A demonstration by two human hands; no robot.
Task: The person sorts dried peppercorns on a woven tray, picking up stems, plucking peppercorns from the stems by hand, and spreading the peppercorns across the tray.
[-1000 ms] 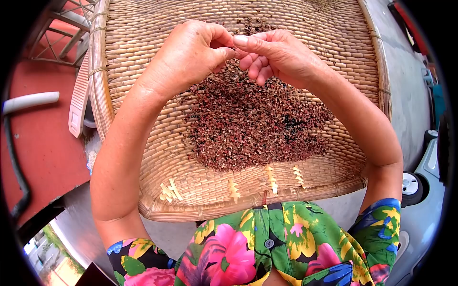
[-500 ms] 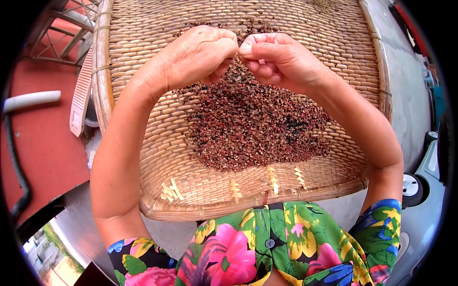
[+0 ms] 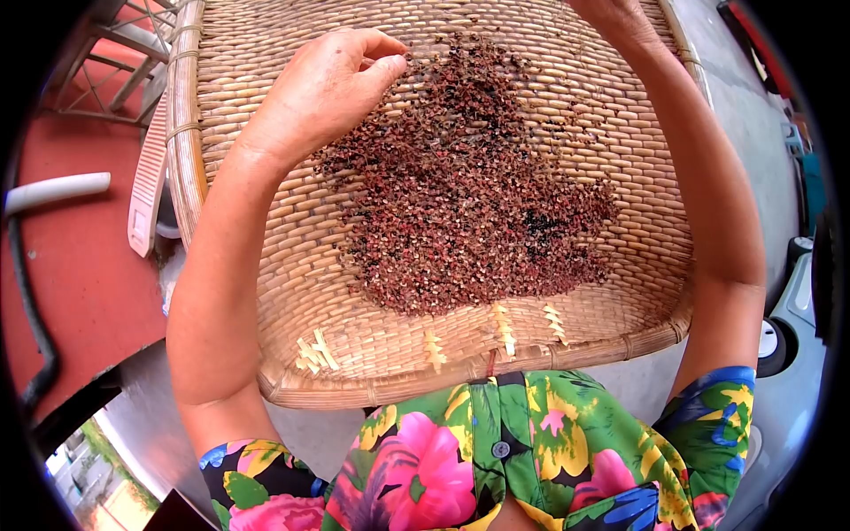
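A heap of dried reddish-brown husks with black seeds, which look like Sichuan peppercorns (image 3: 478,203), lies spread on a woven bamboo tray (image 3: 301,265). At the heap's upper left is my left hand (image 3: 332,84), just above the tray. Its thumb and forefinger are pinched together at the tips, and whatever may be between them is too small to make out. My right hand (image 3: 611,13) reaches over the tray's far right part, cut off by the top of the view. Its fingers are out of sight.
Pale zigzag woven strips (image 3: 503,332) decorate the tray's near side. To the left are a red surface (image 3: 80,257), a white pipe (image 3: 62,190) and a ribbed pale plastic piece (image 3: 149,181). A light-blue wheeled vehicle (image 3: 792,354) stands at right.
My hands were together over the heap's far end, fingertips meeting. They have parted: the right moved up and away to the far right, the left slightly up and left.
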